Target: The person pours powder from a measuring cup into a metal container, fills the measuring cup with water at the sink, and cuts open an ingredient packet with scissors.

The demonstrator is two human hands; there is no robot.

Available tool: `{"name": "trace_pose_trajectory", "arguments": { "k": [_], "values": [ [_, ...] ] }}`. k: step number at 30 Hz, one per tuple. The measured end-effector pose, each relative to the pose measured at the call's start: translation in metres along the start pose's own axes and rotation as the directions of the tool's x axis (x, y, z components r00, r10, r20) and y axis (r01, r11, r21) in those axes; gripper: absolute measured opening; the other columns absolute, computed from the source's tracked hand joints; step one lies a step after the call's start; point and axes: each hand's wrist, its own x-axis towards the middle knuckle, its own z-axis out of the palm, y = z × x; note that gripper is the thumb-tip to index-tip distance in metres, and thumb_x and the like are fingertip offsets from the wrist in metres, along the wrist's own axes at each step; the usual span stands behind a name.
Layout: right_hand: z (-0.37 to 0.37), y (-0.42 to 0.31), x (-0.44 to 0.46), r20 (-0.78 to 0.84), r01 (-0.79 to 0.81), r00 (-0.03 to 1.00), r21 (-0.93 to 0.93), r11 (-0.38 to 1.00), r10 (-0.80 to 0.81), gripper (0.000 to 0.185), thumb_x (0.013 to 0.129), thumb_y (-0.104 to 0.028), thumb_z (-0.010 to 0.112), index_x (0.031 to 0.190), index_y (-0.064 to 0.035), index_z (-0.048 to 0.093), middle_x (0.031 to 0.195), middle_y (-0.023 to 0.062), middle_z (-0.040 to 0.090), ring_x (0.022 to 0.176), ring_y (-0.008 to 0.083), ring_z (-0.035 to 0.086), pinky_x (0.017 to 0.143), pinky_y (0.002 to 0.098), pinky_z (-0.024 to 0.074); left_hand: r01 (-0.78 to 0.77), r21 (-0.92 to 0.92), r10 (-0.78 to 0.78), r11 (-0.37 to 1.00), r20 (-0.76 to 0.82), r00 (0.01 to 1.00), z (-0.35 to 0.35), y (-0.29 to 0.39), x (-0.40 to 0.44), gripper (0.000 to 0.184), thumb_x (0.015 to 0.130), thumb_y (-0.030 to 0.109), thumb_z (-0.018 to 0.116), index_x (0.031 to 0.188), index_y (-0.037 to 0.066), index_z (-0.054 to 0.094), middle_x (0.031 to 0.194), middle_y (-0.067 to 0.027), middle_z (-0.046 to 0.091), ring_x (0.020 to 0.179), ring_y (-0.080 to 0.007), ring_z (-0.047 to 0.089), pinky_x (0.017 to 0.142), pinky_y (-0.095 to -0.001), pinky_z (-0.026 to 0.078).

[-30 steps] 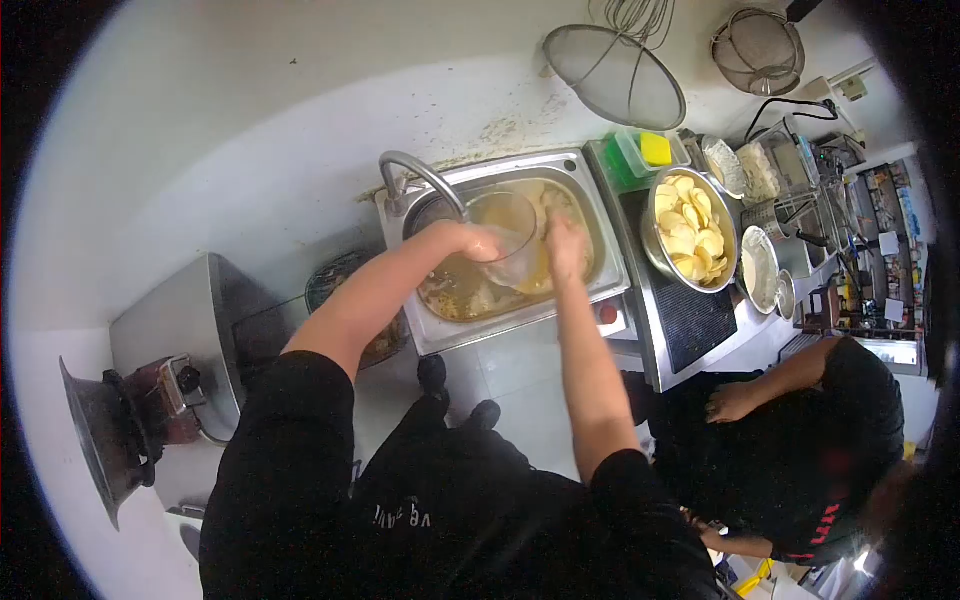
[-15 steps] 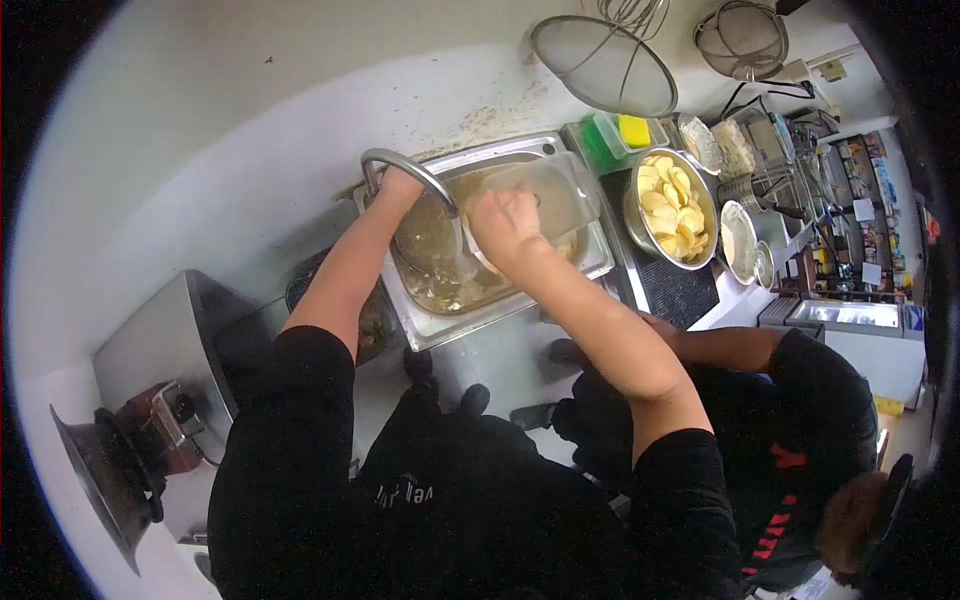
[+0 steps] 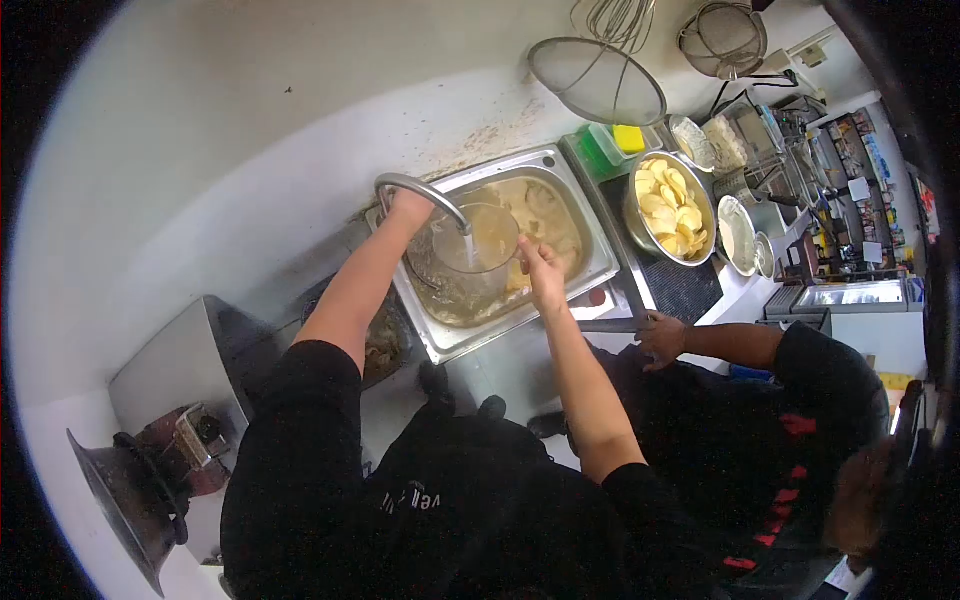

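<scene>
At the back left of the steel sink point(image 3: 602, 262), my left hand point(image 3: 408, 206) is at the base of the curved faucet point(image 3: 425, 190), its fingers largely hidden. Water runs from the spout into a clear plastic container point(image 3: 478, 262) below it. My right hand point(image 3: 542, 268) grips the right side of that container, thumb at the rim. Cloudy, brownish water point(image 3: 545, 215) fills the sink basin, with pale bits in it.
Right of the sink stands a steel bowl of sliced potatoes point(image 3: 668, 210), near a green tub with a yellow sponge point(image 3: 628, 138). Strainers point(image 3: 600, 80) hang on the wall. A co-worker's hand point(image 3: 660, 338) is close on the right. A dark bin point(image 3: 385, 345) stands below left.
My right hand has brought the container from the sink's right side, where it was tilted, to under the spout. Water now visibly runs into it. The left hand stays by the faucet.
</scene>
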Motion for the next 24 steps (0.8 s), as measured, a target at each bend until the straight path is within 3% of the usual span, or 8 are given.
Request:
{"name": "trace_pose_trajectory", "arguments": {
  "k": [4,6,7,9,11,18,21,24],
  "values": [
    [0.011,-0.004,-0.003,0.016,-0.07,0.998,0.177,0.982,0.068,0.041,0.081,-0.042,0.065,0.06,-0.0084,0.056,0.056,-0.0014,0.051,0.05,0.0066,0.042,0.049,0.0228,0.0334,-0.087,0.137,0.075,0.987,0.086,0.993,0.001,-0.002,0.001,0.022,0.081,0.008,0.047,0.093,0.002,0.065,0.102,-0.0121,0.063,0.094,-0.0269,0.058,0.081,-0.038,0.047],
    [0.015,-0.009,-0.003,-0.019,-0.097,0.995,0.081,0.992,0.099,0.045,0.082,-0.047,0.062,0.06,-0.0082,0.056,0.057,0.0,0.051,0.052,0.0082,0.043,0.05,0.024,0.0336,0.164,-0.179,-0.164,0.97,0.011,0.986,0.065,-0.002,0.013,0.025,0.084,0.012,0.044,0.1,0.004,0.062,0.102,-0.0132,0.062,0.098,-0.0253,0.056,0.084,-0.0381,0.046],
    [0.016,-0.015,-0.008,-0.046,-0.059,0.998,-0.159,0.985,0.052,0.051,0.082,-0.054,0.057,0.06,-0.0086,0.055,0.055,0.0002,0.049,0.053,0.0103,0.042,0.051,0.0262,0.0335,0.1,-0.466,-0.213,0.879,-0.195,0.957,0.098,-0.013,0.021,0.028,0.085,0.016,0.042,0.103,0.005,0.061,0.103,-0.0138,0.062,0.098,-0.0255,0.056,0.085,-0.0386,0.045],
    [0.022,-0.016,-0.016,-0.099,-0.166,0.982,-0.038,0.985,0.162,0.053,0.081,-0.057,0.056,0.058,-0.0096,0.051,0.053,-0.0004,0.043,0.052,0.0131,0.042,0.053,0.0283,0.0341,-0.066,-0.286,-0.09,0.956,-0.499,0.862,0.097,-0.009,0.018,0.027,0.087,0.013,0.04,0.104,0.007,0.061,0.108,-0.0113,0.061,0.098,-0.027,0.058,0.087,-0.0404,0.044],
    [0.018,-0.028,-0.025,-0.012,-0.228,0.974,-0.012,0.974,0.228,0.043,0.076,-0.05,0.067,0.059,-0.0149,0.05,0.055,-0.0034,0.046,0.051,0.0083,0.043,0.049,0.0244,0.0346,0.131,-0.142,-0.123,0.981,0.067,0.99,0.083,-0.007,0.037,0.024,0.085,0.013,0.045,0.096,0.005,0.064,0.101,-0.0155,0.063,0.093,-0.0305,0.061,0.08,-0.0406,0.048],
    [0.029,-0.026,-0.032,0.081,-0.173,0.981,-0.016,0.985,0.174,0.03,0.075,-0.03,0.069,0.058,-0.0096,0.056,0.052,-0.0034,0.048,0.045,0.0072,0.042,0.044,0.0231,0.0343,0.092,-0.121,-0.113,0.988,-0.18,0.977,0.125,0.0,0.032,0.018,0.082,0.014,0.049,0.087,0.006,0.065,0.087,-0.0145,0.064,0.083,-0.0292,0.063,0.067,-0.0409,0.049],
    [0.033,-0.03,-0.034,0.004,-0.182,0.983,0.078,0.98,0.183,0.029,0.075,-0.024,0.067,0.055,-0.0097,0.052,0.049,-0.0037,0.043,0.045,0.0067,0.038,0.042,0.0254,0.0306,0.166,-0.679,-0.418,0.715,-0.225,0.88,0.11,0.008,0.023,0.026,0.084,0.013,0.042,0.091,0.007,0.067,0.093,-0.0186,0.063,0.087,-0.0335,0.061,0.078,-0.043,0.048],
    [0.035,-0.011,-0.023,0.034,-0.13,0.991,0.1,0.986,0.128,0.027,0.077,-0.023,0.065,0.056,-0.0089,0.053,0.05,-0.0032,0.045,0.045,0.0078,0.04,0.042,0.0254,0.0319,0.06,-0.236,-0.095,0.97,-0.138,0.986,0.116,-0.005,0.019,0.027,0.085,0.018,0.044,0.095,0.005,0.065,0.101,-0.021,0.062,0.094,-0.0361,0.058,0.082,-0.0456,0.046]
  ]
}}
